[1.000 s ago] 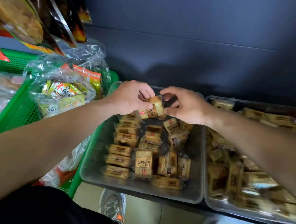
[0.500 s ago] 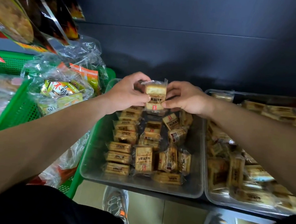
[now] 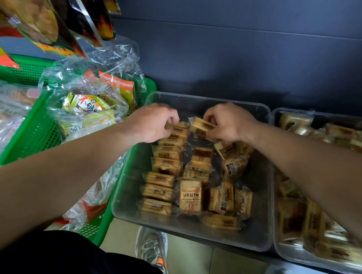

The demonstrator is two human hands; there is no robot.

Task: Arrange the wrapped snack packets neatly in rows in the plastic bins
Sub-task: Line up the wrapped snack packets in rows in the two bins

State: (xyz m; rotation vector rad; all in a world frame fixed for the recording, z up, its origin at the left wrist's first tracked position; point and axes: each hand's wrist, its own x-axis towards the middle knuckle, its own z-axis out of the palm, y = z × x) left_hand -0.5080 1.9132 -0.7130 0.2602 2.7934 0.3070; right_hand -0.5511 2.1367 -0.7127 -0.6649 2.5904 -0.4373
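1. Head view. Two bare forearms come in from the lower corners and converge over the far end of the clear plastic centre bin (image 3: 123,197). The left forearm (image 3: 62,169) passes over the green plastic mesh basket (image 3: 27,142). The right forearm (image 3: 316,163) passes over the clear plastic right bin (image 3: 318,263).
2. Two bins stand side by side, touching, against a dark blue-grey wall (image 3: 250,55).
3. The basket sits left of the centre bin and holds crinkled clear bags of green-and-yellow snack packs (image 3: 85,105).
4. Two grey sneakers (image 3: 151,251) show on the floor below the bins.
5. Left hand (image 3: 152,123): knuckles up, fingers curled down, pinching the end packet (image 3: 176,128) at the far end of the left row.
6. Right hand (image 3: 228,121): knuckles up, fingers curled round one tan wrapped snack packet (image 3: 201,125).
7. Left row (image 3: 158,192) in the centre bin: about seven tan packets, long axes left-right, lined up near to far; the far ones are partly hidden by the fingers.
8. Held packet: raised at the bin's far end, just right of the left row. Its long axis runs roughly left-right and tilted, with the printed band showing.
9. The loose packets right of the row lie at mixed angles. Those in the right bin are blurred, so there is no sure count.
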